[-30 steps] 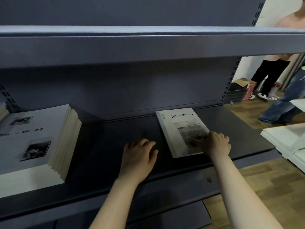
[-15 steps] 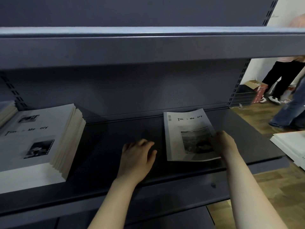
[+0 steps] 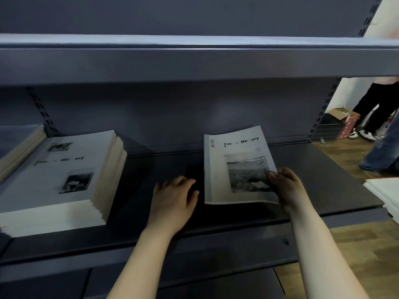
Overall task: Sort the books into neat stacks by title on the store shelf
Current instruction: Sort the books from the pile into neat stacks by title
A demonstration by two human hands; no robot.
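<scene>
Book (image 3: 233, 169): thin matt paper cover with a greyscale print, bending where the right hand (image 3: 287, 188) pinches its near corner. Beneath the grip, shelf (image 3: 323, 180): smooth dark painted metal with a dull sheen. Well left of the grip, stack (image 3: 64, 169): matt paper covers, cream page edges. Right of the grip, floor (image 3: 356, 244): wood-grain boards, faintly glossy.

Dim overall; shelf (image 3: 151, 165) deck in shadow, faint glare on upper lip (image 3: 194, 43). Brightest far right: floor (image 3: 354, 244), wall (image 3: 345, 93). Wide-angle bowing at edges; stack (image 3: 64, 169) lower left slightly soft.
</scene>
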